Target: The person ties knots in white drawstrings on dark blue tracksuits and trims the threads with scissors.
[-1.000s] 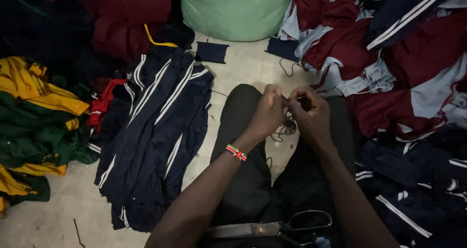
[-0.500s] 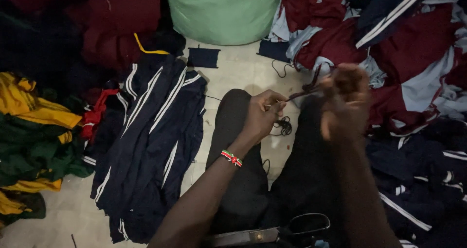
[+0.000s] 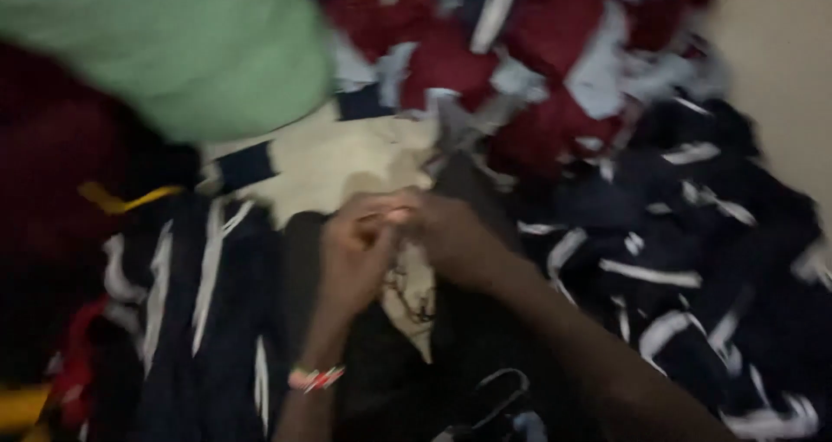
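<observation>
Both hands, the left hand (image 3: 355, 251) and right hand (image 3: 451, 238), are pinched together on something tiny, maybe a thread, too blurry to tell, and it could slip into the dark cloth (image 3: 390, 390) right under them.

Your left hand (image 3: 351, 256) and right hand (image 3: 451, 234) meet fingertip to fingertip at the centre, above your lap. At six o'clock, near your forearms, a pair of scissors (image 3: 494, 399) lies on your lap. A striped garment (image 3: 199, 321) spreads on the floor (image 3: 329, 165) at eight o'clock. At eleven o'clock a stuffed sack (image 3: 173, 52) stands behind it. A heap of cloth pieces (image 3: 520, 69) lies at one o'clock, and more striped garments (image 3: 676, 277) pile up at three to four o'clock.
</observation>
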